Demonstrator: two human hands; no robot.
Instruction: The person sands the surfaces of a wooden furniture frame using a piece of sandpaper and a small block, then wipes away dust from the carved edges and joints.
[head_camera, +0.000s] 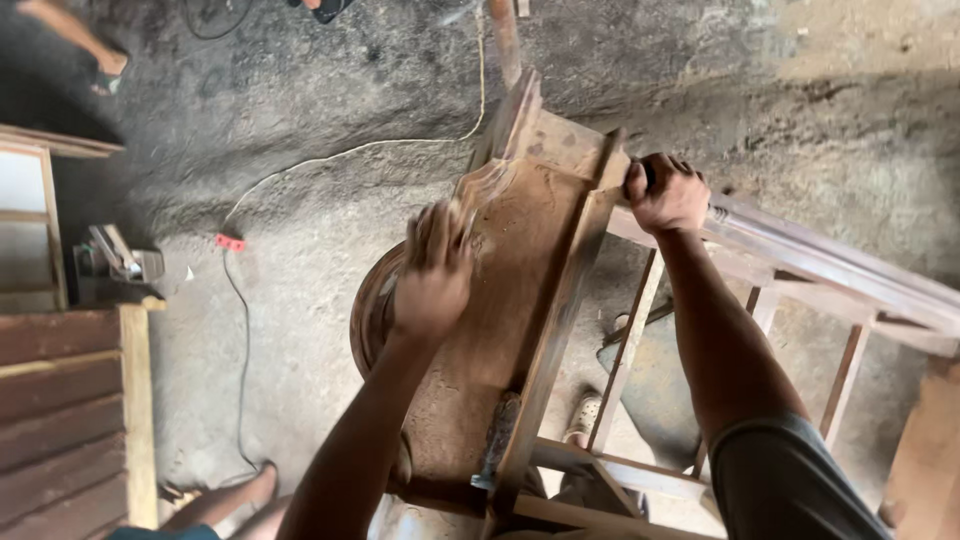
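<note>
The step in hand looks like rubbing or sanding the board (510, 290), a long dusty brown plank that lies tilted on a wooden frame (640, 330) and runs from the bottom centre up toward the top of the view. The left hand (432, 268) lies on the board's left part near its upper end; it is blurred, so it seems to be in motion along the surface. Its fingers (440, 225) are spread fairly flat and pressed down, and whether a pad or paper sits under them I cannot tell. The right hand (666, 194) is clenched in a fist around something dark at the board's upper right edge, where the raised side rail (560, 320) meets the frame; it appears to steady the piece. As a judgement, the next move calls for even pressure along the grain while the right hand keeps the board from sliding. A round wooden piece (368, 310) shows beneath the board on the left. On the floor (300, 130) lie a cord (240, 340) and a power tool (115, 258), well apart from both hands.
</note>
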